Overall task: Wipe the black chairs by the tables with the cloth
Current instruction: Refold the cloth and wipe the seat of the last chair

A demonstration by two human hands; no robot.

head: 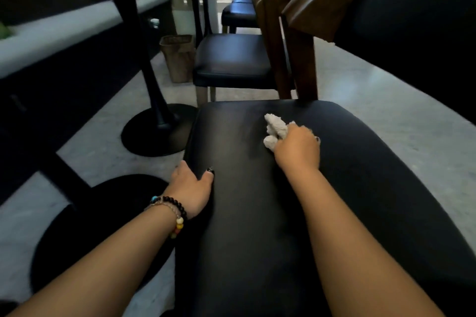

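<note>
A black padded chair seat [257, 213] fills the lower middle of the head view, with its dark wooden backrest [327, 8] rising at the upper right. My right hand [297, 148] presses a bunched whitish cloth [274, 128] onto the far part of that seat. My left hand [192, 188] grips the seat's left edge, thumb on top and fingers over the side; beaded bracelets circle its wrist. More black chairs [231, 59] stand in a row beyond.
Black pedestal table bases [154, 131] stand on the pale floor to the left, one close by my left arm. A brown waste bin [177, 58] sits beside the second chair. A grey bench or counter [51, 36] runs along the left.
</note>
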